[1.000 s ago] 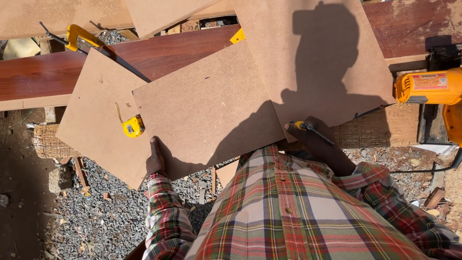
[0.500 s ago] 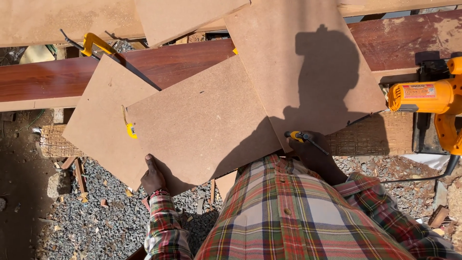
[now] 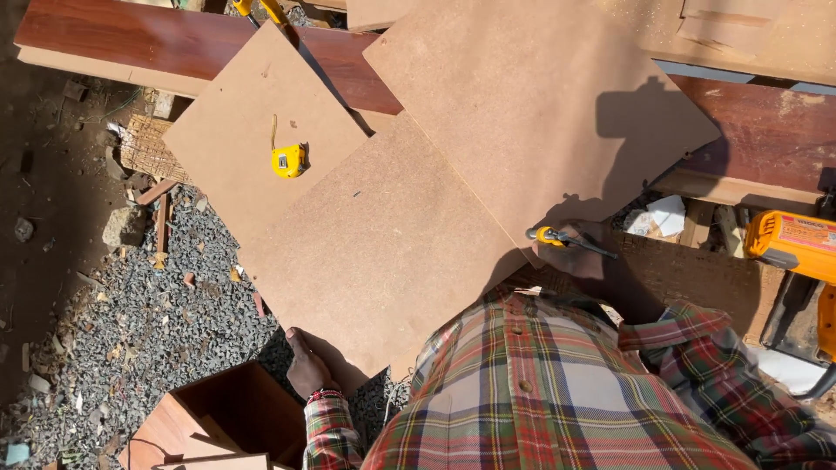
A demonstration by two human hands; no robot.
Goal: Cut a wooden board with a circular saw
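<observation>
We grip the near corner of the flat brown fibreboard sheet (image 3: 383, 252) with our left hand (image 3: 309, 365), fingers closed on its edge; it lies across two other boards. Our right hand (image 3: 585, 257) holds a yellow-handled tool (image 3: 566, 238) at the upper board's (image 3: 540, 113) near edge, with no cut visible yet

My left hand (image 3: 306, 365) grips the near edge of the middle board (image 3: 374, 252). At ten o'clock from it another board (image 3: 235, 130) carries the tape measure (image 3: 288, 160). At one o'clock a third board (image 3: 531, 113) overlaps the middle one. My right hand (image 3: 585, 258), at that board's near corner, holds a pencil (image 3: 566, 238). At three o'clock sits the power saw (image 3: 797, 248).
</observation>
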